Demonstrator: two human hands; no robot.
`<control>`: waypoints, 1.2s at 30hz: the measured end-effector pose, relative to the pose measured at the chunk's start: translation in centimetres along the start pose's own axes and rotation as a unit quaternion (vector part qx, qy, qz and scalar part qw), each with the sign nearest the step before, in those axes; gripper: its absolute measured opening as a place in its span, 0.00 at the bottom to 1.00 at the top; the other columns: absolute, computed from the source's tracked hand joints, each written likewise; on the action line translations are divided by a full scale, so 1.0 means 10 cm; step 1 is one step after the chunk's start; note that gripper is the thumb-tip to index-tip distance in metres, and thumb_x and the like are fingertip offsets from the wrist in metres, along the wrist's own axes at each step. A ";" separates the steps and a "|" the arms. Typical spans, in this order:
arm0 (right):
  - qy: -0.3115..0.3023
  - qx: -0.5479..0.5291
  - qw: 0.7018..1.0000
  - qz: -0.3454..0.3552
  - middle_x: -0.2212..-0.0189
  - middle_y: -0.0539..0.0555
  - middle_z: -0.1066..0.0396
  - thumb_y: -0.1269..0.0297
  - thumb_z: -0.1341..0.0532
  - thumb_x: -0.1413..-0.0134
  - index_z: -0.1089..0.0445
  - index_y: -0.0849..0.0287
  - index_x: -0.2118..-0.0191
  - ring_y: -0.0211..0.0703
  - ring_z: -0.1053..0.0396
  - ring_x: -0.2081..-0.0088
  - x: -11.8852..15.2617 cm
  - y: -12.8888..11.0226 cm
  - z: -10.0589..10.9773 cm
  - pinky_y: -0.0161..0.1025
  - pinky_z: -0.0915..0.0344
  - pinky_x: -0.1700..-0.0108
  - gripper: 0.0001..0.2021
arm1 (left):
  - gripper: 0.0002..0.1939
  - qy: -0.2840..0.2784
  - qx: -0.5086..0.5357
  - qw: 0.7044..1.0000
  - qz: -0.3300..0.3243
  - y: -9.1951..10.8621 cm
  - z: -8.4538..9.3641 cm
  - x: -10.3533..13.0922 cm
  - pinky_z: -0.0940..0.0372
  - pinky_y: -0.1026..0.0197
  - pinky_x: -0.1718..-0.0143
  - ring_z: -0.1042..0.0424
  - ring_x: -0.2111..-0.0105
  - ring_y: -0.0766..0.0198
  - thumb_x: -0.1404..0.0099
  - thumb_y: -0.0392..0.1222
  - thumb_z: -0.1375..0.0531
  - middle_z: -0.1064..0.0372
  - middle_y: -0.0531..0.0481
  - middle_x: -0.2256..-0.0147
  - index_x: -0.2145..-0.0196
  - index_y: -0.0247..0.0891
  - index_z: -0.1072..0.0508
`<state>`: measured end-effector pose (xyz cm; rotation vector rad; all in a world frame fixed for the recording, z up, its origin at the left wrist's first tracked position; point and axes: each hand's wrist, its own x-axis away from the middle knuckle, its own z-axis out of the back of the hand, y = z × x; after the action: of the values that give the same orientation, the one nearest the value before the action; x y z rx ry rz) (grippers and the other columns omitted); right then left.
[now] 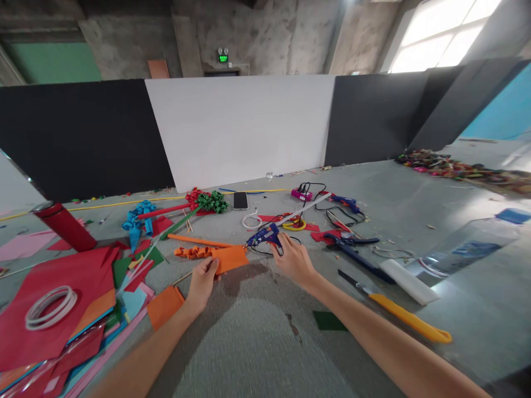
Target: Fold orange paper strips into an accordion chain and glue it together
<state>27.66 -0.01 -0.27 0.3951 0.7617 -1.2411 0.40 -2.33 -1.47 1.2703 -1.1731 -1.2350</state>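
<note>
In the head view, the left hand (203, 282) is clamped on one orange sheet (232, 260) in front of the person; the right hand (292, 257) closes round one blue glue gun (265, 235), nozzle at the sheet's far edge. One orange stick (203, 240) and one ruffled strip (193, 252) crowd that edge. Beyond lie one phone (240, 200) and a second glue gun (346, 203); to the right, one yellow-handled knife (406, 317) and one bottle (468, 246).

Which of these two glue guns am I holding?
The nearer glue gun, in your right hand, its nozzle by the orange paper; the other lies right of the pink power strip.
</note>
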 end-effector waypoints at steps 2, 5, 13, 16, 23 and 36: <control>-0.006 -0.003 1.000 0.001 0.55 0.63 0.26 0.63 0.47 0.34 0.33 0.62 0.48 0.49 0.26 0.62 0.00 0.00 0.00 0.39 0.33 0.62 0.14 | 0.23 0.003 0.010 1.000 0.008 0.00 0.00 0.00 0.46 0.66 0.78 0.39 0.80 0.68 0.43 0.61 0.38 0.37 0.55 0.78 0.74 0.37 0.34; -0.009 -0.010 1.000 0.004 0.55 0.62 0.26 0.64 0.47 0.34 0.33 0.63 0.48 0.49 0.25 0.62 -0.01 0.00 0.02 0.39 0.33 0.62 0.14 | 0.23 0.004 0.016 1.000 0.011 -0.01 -0.01 0.00 0.45 0.66 0.78 0.39 0.80 0.68 0.43 0.61 0.37 0.37 0.55 0.78 0.73 0.37 0.33; -0.017 -0.011 1.000 0.009 0.53 0.61 0.26 0.64 0.47 0.34 0.33 0.62 0.46 0.49 0.25 0.60 0.01 0.01 -0.02 0.39 0.32 0.62 0.15 | 0.21 0.002 0.008 1.000 0.002 0.02 -0.01 0.01 0.46 0.66 0.78 0.39 0.80 0.68 0.41 0.59 0.39 0.36 0.55 0.79 0.74 0.37 0.34; -0.018 -0.010 1.000 0.013 0.54 0.62 0.26 0.64 0.47 0.34 0.32 0.62 0.47 0.48 0.25 0.61 0.01 0.00 -0.01 0.39 0.33 0.62 0.15 | 0.21 0.008 -0.015 1.000 -0.012 0.03 -0.02 0.02 0.46 0.66 0.78 0.39 0.80 0.67 0.41 0.59 0.39 0.38 0.56 0.79 0.75 0.38 0.36; -0.044 -0.016 0.998 0.034 0.58 0.59 0.25 0.65 0.47 0.34 0.32 0.62 0.47 0.47 0.26 0.64 0.00 -0.04 0.07 0.37 0.35 0.64 0.14 | 0.19 0.014 -0.050 0.998 -0.034 0.04 0.00 0.04 0.46 0.65 0.77 0.39 0.80 0.67 0.37 0.57 0.42 0.40 0.57 0.80 0.74 0.39 0.36; -0.026 -0.019 0.998 0.060 0.61 0.59 0.25 0.65 0.45 0.36 0.30 0.62 0.52 0.45 0.27 0.67 0.01 -0.03 0.05 0.37 0.36 0.67 0.12 | 0.19 0.055 0.006 0.998 -0.016 -0.01 0.00 0.00 0.43 0.66 0.77 0.36 0.79 0.66 0.40 0.58 0.39 0.31 0.53 0.77 0.71 0.37 0.32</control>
<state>27.53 -0.55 0.06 0.3715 0.7057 -1.1196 0.38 -2.37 -1.54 1.3526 -1.0857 -1.1675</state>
